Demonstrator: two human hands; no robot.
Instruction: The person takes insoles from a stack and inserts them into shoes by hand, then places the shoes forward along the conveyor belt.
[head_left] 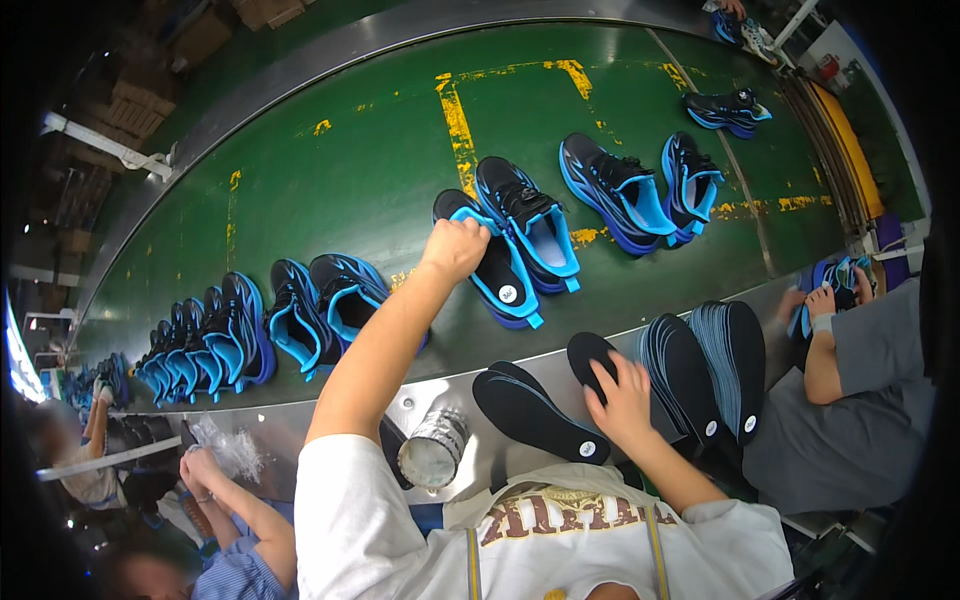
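Note:
My left hand (458,250) is closed at the opening of a black and blue sneaker (513,318), its fingertips hidden inside by the tongue. A black insole (490,262) with a round white label at its heel shows in that shoe. On the metal ledge, my right hand (622,398) lies with fingers spread over another black insole (588,352), covering its lower part. Left of that hand is a pile of insoles (535,412). To its right are two fanned stacks, one nearer (680,370) and one farther (735,360).
Beside my held shoe stands another sneaker (530,225); more sneakers (615,190) stand to the right. A row of sneakers (235,330) lines the green belt (330,160) at left. A metal can (434,448) sits on the ledge. Co-workers' hands (822,302) are at both sides.

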